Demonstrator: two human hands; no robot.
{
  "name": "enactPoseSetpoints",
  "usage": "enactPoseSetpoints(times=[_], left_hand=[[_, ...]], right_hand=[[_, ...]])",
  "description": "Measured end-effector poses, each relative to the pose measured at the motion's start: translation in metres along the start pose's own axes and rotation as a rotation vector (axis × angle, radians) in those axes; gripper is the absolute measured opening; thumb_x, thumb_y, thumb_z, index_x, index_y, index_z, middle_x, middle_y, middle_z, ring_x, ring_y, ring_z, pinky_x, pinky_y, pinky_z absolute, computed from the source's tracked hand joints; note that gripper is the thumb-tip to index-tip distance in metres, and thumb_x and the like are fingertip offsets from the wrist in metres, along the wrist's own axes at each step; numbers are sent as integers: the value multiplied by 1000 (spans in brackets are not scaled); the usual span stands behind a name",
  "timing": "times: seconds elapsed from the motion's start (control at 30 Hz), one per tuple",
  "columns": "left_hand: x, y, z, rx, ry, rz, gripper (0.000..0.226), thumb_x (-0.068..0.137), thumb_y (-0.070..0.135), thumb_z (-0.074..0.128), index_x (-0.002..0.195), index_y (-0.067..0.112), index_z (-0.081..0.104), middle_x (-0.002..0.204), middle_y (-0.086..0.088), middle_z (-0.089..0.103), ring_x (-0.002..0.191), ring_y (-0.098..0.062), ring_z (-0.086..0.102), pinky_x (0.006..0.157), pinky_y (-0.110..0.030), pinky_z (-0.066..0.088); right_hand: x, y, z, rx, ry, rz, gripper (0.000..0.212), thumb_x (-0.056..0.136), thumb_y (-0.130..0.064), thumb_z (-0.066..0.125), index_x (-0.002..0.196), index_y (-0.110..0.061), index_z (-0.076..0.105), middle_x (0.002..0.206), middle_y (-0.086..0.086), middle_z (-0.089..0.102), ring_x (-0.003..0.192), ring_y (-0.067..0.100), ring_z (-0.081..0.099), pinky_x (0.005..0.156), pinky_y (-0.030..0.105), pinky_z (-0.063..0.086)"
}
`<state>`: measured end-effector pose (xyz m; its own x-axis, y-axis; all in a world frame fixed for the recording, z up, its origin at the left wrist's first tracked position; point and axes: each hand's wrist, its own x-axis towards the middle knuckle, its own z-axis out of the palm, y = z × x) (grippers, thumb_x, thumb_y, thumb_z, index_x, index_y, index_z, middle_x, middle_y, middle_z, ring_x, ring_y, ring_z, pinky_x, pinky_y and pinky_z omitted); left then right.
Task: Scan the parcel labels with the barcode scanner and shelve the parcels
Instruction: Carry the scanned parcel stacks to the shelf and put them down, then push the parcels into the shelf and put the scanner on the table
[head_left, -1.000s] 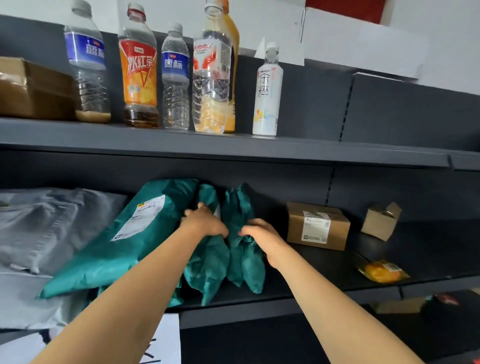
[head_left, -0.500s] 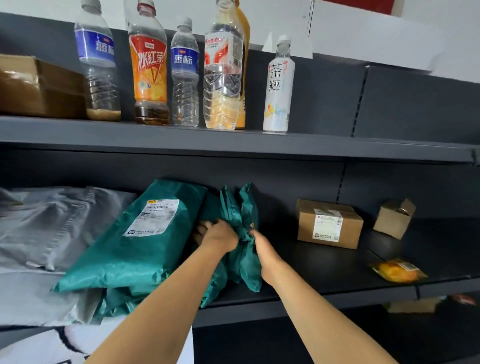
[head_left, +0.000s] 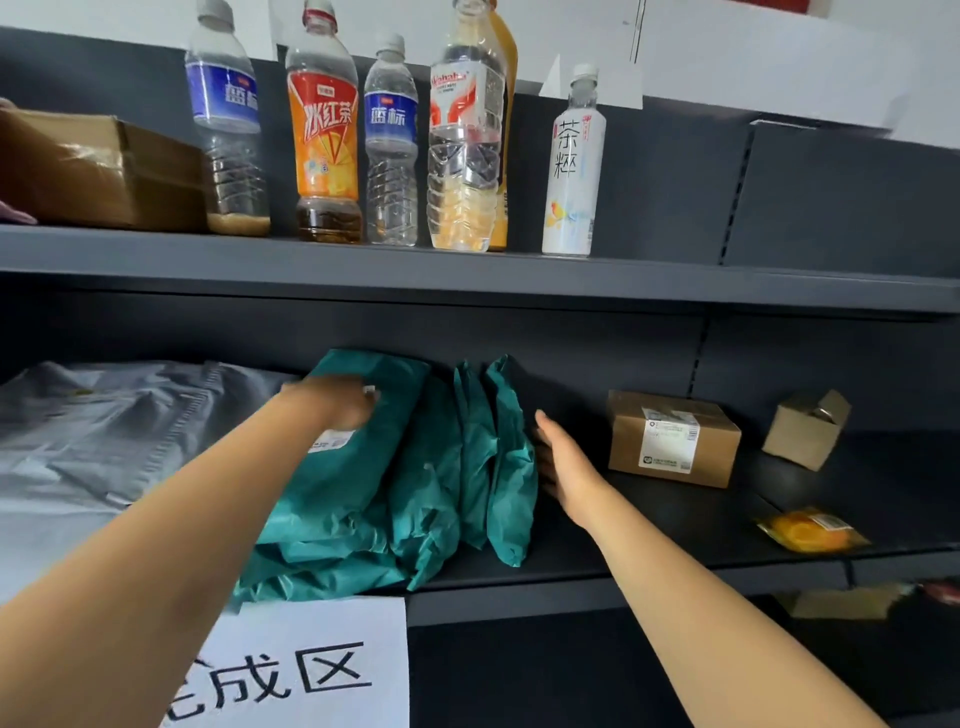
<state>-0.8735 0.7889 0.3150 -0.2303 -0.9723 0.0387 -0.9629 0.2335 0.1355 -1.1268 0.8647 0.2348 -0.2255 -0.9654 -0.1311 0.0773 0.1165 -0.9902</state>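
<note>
Well left of the labelled carton (head_left: 674, 439), our left hand (head_left: 337, 408) has shifted onto the large teal parcel (head_left: 353, 483); it's blurred, so we can't tell its grip. Nearer the carton, the upright teal parcels (head_left: 506, 467) now stand released. Our right hand (head_left: 566, 467), beside them, is flat with an empty grip. We judge these shelved.

Dark shelf (head_left: 649, 525), teal parcels (head_left: 431, 478), grey mailers (head_left: 104, 441), boxes (head_left: 672, 439), perhaps snack (head_left: 810, 530)
</note>
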Motion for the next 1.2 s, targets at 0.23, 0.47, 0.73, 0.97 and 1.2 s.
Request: enactPoseSetpoints(times=[0.23, 0.47, 0.73, 0.97, 1.2], left_hand=[[-6, -15, 31, -112, -93, -87, 63, 92, 48, 3, 146, 19, 19, 159, -15, 7, 146, -35, 4, 118, -51, 3], [-7, -10, 21, -169, 45, -102, 56, 96, 36, 22, 144, 9, 34, 153, -18, 29, 139, -42, 27, 114, -53, 22], [-126, -69, -24, -179, 301, 163, 50, 81, 26, 30, 120, 8, 56, 120, -20, 57, 113, -39, 53, 94, -47, 45], [-287, -263, -20, 223, 266, -128, 28, 91, 13, 38, 116, 7, 48, 123, -13, 46, 118, -34, 43, 95, -42, 37], [-455, -537, -28, 219, 191, -398, 45, 91, 22, 40, 135, 18, 40, 139, -11, 41, 128, -32, 41, 104, -46, 39]], right_hand=[[-17, -15, 30, -329, -123, 3, 66, 92, -62, 41, 147, -25, 36, 155, -1, 34, 143, 19, 29, 115, 36, 21], [-41, -46, 50, -950, 148, -463, 55, 100, -47, 35, 148, -18, 37, 158, 7, 28, 145, 24, 27, 114, 37, 25], [-119, -51, 197, -1150, 31, -1020, 45, 96, -20, 48, 139, -8, 47, 148, 11, 44, 138, 26, 38, 112, 35, 21], [-205, -17, 387, -1155, -29, -968, 32, 90, -17, 47, 118, -5, 57, 123, 12, 62, 115, 33, 54, 94, 42, 41], [-309, 45, 609, -1250, -352, -868, 37, 92, -22, 45, 125, -8, 51, 125, 11, 59, 113, 33, 55, 94, 42, 44]])
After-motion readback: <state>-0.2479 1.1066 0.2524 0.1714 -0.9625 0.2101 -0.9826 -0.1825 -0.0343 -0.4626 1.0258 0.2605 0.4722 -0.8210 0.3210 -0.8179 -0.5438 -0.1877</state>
